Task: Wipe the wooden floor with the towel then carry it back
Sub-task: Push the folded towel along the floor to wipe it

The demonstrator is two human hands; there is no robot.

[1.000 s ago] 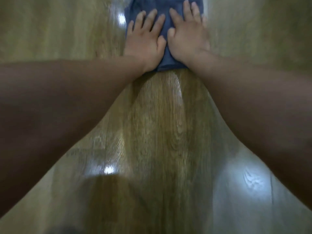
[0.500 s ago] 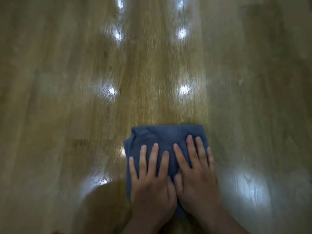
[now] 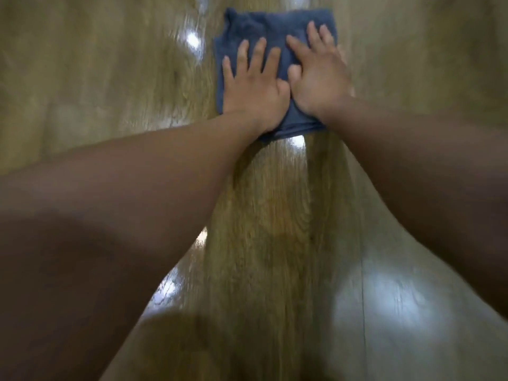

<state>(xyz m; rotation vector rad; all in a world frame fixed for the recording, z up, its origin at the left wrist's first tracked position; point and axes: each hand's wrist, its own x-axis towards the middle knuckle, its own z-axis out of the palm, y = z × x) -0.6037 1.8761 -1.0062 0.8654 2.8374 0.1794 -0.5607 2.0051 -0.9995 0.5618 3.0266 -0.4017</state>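
Note:
A folded blue towel (image 3: 264, 26) lies flat on the glossy wooden floor (image 3: 261, 221) near the top of the head view. My left hand (image 3: 254, 86) presses on its left half with straight, spread fingers. My right hand (image 3: 319, 75) presses flat on its right half, thumb beside my left thumb. Both arms reach out long in front of me. The towel's middle is hidden under my palms; its far edge and near edge show.
Wooden planks run away from me, with bright light reflections at left of the towel and at lower right (image 3: 390, 295). Open floor lies on both sides of the towel. The picture is blurred by motion.
Half a second ago the towel and hands were close under me; now they are pushed far forward with arms stretched, much as one second ago.

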